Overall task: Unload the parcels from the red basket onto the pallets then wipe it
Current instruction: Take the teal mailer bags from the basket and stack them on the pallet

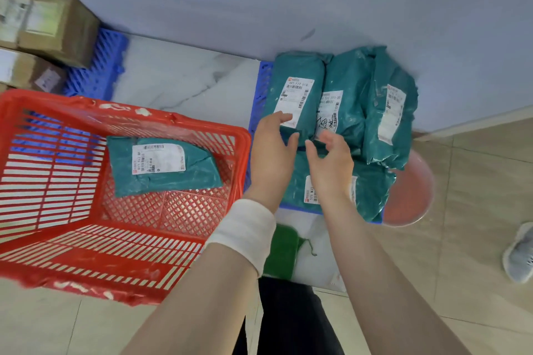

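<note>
Unloading nearly done; wiping not begun.
One teal parcel (161, 166) remains in the red basket (187, 212), lower left. Four lie on the blue pallet (261, 95), centre right. Left hand (272, 153) pinches the near end of the leftmost pallet parcel (297, 86). Right hand (331, 164) is loosely curled beside it; hold cannot be told. Green item (281, 251), bottom centre, possibly the cloth, is half hidden by the forearm.
</note>
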